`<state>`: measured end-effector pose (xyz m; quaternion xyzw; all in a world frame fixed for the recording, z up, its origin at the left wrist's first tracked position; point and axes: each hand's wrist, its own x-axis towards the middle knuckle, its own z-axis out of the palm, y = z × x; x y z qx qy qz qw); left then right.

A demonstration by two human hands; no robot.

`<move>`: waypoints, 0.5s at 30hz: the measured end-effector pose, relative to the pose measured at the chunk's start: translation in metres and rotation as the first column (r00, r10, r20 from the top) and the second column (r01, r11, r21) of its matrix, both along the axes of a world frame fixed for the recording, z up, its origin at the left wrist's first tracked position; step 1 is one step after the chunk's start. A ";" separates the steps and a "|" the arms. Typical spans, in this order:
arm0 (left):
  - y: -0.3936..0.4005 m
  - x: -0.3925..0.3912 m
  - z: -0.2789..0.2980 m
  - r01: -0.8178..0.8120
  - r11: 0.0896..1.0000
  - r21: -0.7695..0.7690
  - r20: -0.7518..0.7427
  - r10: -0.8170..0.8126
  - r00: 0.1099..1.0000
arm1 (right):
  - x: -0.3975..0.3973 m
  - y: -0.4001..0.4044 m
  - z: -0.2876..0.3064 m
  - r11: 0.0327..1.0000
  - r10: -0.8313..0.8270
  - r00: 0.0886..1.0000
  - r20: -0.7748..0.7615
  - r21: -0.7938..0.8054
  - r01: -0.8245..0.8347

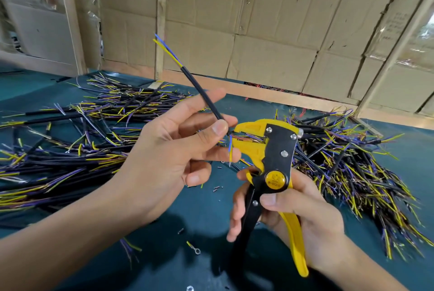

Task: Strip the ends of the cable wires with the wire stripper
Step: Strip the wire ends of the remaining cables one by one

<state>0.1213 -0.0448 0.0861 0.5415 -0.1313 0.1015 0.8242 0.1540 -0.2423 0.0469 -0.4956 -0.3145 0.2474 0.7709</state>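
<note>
My left hand [178, 149] pinches a short black cable [199, 90] between thumb and fingers, its far end pointing up and left with blue and yellow wires fanned out. The cable's near end, with blue and yellow wires [230, 147], hangs just left of the jaws of the yellow and black wire stripper [270, 149]. My right hand [303, 215] grips the stripper's black and yellow handles, jaws pointing left towards the wires.
A pile of cut black cables [70, 140] lies on the teal table cover [202, 243] at the left, another pile [352, 161] at the right. Small insulation bits and a ring terminal [193, 248] lie near the front. A cardboard wall [258, 32] stands behind.
</note>
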 end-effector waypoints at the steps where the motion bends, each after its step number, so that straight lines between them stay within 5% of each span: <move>1: -0.001 -0.001 0.000 -0.006 1.000 -0.009 -0.005 0.006 1.000 | 0.000 0.000 -0.001 1.000 -0.007 1.000 0.007 0.000 0.007; 15: -0.006 -0.008 0.004 -0.099 0.995 -0.014 -0.068 0.098 0.993 | -0.005 0.004 -0.001 0.973 -0.210 0.959 0.191 -0.052 0.224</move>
